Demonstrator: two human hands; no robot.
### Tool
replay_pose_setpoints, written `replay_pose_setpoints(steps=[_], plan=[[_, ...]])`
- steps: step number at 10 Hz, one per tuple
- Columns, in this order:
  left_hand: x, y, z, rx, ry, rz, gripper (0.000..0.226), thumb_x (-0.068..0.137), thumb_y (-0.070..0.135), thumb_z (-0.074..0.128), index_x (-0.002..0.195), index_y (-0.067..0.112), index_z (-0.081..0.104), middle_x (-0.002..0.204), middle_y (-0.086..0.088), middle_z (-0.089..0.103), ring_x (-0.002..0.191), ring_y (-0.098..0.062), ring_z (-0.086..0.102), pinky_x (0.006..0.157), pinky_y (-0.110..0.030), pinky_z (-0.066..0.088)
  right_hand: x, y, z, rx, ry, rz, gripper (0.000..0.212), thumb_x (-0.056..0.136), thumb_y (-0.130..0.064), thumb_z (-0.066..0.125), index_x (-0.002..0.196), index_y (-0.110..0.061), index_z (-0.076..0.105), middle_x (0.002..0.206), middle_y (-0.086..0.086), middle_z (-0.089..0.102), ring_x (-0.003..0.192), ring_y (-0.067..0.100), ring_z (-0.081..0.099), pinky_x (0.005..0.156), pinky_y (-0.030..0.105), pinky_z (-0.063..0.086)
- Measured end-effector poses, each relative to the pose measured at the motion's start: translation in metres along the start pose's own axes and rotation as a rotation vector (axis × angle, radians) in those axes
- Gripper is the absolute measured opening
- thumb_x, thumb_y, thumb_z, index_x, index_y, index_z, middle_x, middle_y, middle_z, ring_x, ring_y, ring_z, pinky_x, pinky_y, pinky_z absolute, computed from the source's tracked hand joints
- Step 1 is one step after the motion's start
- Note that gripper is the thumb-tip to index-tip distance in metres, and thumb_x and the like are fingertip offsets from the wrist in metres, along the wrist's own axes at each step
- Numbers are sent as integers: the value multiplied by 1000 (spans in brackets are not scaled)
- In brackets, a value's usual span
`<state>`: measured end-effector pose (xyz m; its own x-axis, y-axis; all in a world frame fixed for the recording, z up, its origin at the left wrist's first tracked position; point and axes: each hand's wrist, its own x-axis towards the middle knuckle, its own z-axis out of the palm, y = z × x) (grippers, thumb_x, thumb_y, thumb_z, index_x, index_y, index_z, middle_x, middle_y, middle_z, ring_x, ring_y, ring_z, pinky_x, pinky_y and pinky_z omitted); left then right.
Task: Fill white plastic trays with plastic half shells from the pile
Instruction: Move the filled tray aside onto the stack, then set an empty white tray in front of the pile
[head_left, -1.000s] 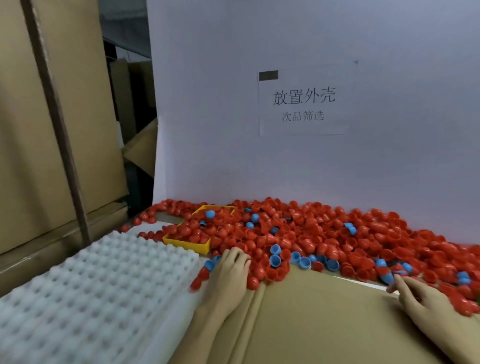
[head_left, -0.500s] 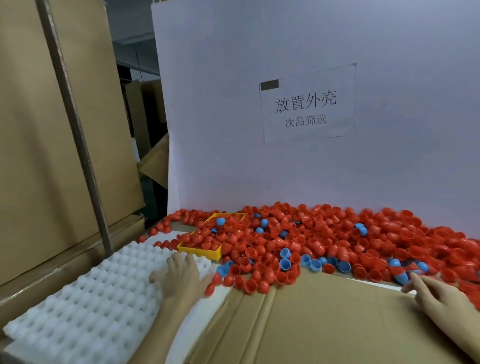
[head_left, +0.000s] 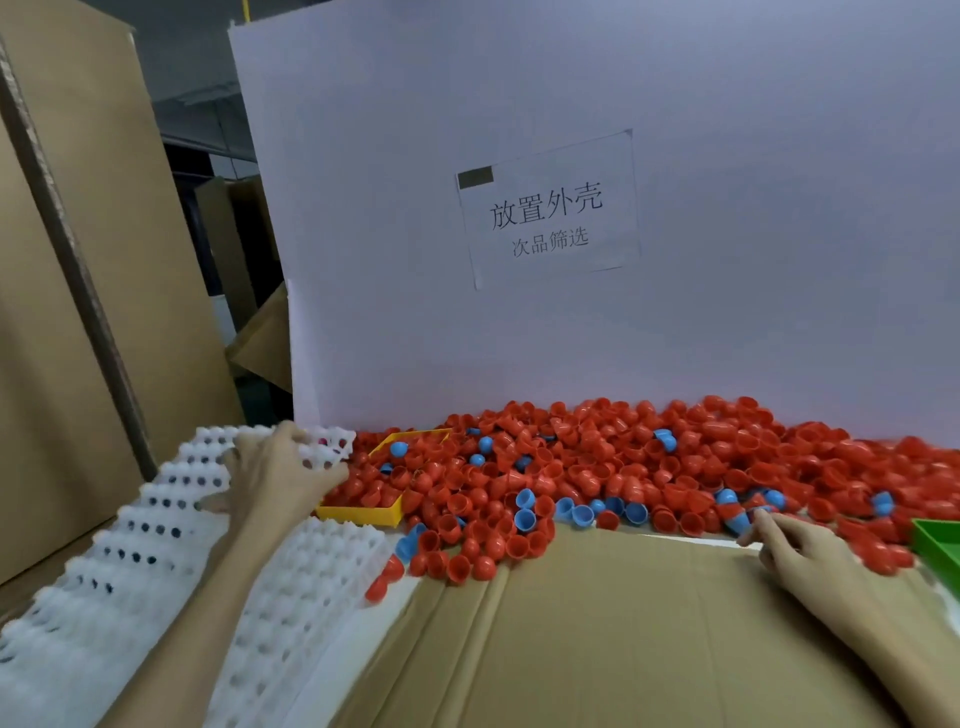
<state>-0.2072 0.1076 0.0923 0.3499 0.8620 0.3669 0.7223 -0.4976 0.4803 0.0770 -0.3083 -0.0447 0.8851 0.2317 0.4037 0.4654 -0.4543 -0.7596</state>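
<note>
A big pile of red and blue half shells (head_left: 649, 467) covers the back of the bench against the white board. My left hand (head_left: 280, 467) grips the far end of a white dimpled tray (head_left: 135, 551) and holds it raised and tilted at the left. Below it lies a stack of the same white trays (head_left: 306, 587). My right hand (head_left: 800, 551) rests on the cardboard at the pile's near edge, fingers loosely bent, its fingertips close to a blue and red shell (head_left: 737, 522).
A yellow bin (head_left: 363, 514) half buried in shells sits beside my left hand. A green bin (head_left: 940, 545) shows at the right edge. Brown cardboard (head_left: 597, 634) covers the near bench. Tall cardboard sheets (head_left: 78, 291) stand at the left.
My left hand left the shell pile, moved left onto the tray stack, and has lifted the top tray by its far end. My right hand barely moved.
</note>
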Motion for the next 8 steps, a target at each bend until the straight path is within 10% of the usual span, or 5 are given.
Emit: replay_pose_setpoints(steps=[3,5,6,7,8], plan=[[-157,128,-27,-319,-242,870,54,65,56,79,110,46,53,123,16,39,117,-9,42,97,-44,43,15,15,-19,839,-140,469,55,104,-50,50,112,1,69,70,8,65,52,18,60,42,22,48],[-267,181,107,-606,-578,603,55,105,50,15,157,34,24,169,6,11,156,-31,-15,123,-29,-4,11,21,-47,1264,-526,513,77,102,-70,40,149,-10,51,147,27,57,136,49,55,107,66,48],[-265,209,132,-817,-1115,385,77,79,-24,-33,149,-23,-1,165,-29,-17,154,-37,-17,119,-27,-20,9,12,-52,1051,-425,509,63,106,-58,39,146,-12,54,143,17,65,134,37,60,108,59,48],[-293,162,115,-303,-1031,1248,51,112,6,27,162,11,17,172,-8,1,157,-30,3,123,-27,-4,16,14,-45,831,-165,328,51,112,-38,36,138,-1,60,134,18,69,129,32,64,109,45,49],[-269,164,100,-222,-1026,1139,66,97,67,50,153,55,17,165,27,-3,153,-4,7,122,-35,14,21,24,-51,783,-61,272,44,113,-29,39,131,1,64,128,18,72,121,29,68,110,41,48]])
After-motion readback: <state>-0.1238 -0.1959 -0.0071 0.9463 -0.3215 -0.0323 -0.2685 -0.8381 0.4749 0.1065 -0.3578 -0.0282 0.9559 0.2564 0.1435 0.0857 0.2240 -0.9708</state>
